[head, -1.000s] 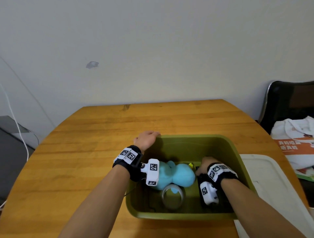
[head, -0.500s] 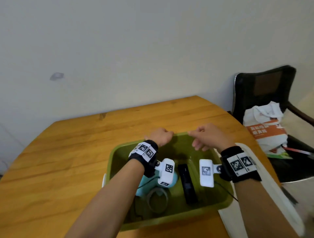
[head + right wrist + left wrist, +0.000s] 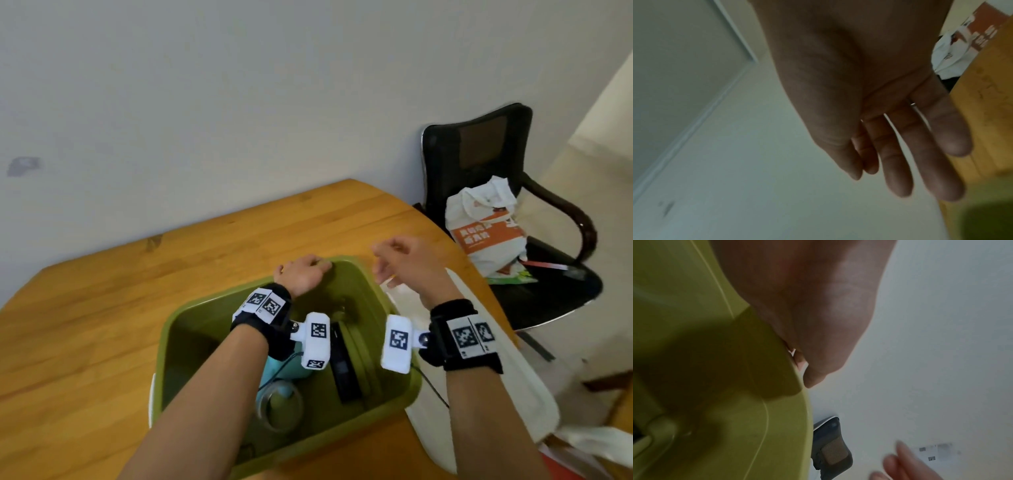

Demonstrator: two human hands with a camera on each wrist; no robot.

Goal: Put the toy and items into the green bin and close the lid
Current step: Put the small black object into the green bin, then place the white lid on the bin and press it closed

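The green bin (image 3: 394, 399) stands on the wooden table. In it lie a light blue plush toy (image 3: 272, 371), a clear tape roll (image 3: 279, 406) and a black remote (image 3: 342, 368). My left hand (image 3: 308, 272) grips the bin's far rim; in the left wrist view its thumb (image 3: 813, 378) lies against the green wall (image 3: 715, 369). Above the bin's far right corner my right hand (image 3: 387, 265) hovers, its fingers (image 3: 920, 154) loosely straight and holding nothing. The white lid (image 3: 507, 383) lies flat beside the bin on the right.
A black chair (image 3: 479, 154) stands past the table's right edge with a white and orange bag (image 3: 486, 233) on its seat. Bare wooden table (image 3: 102, 325) stretches left of and behind the bin. A plain wall is close behind.
My right hand has come up out of the bin, leaving the black remote inside, and moved right above the far corner. The left hand stays on the far rim. The view has swung right.
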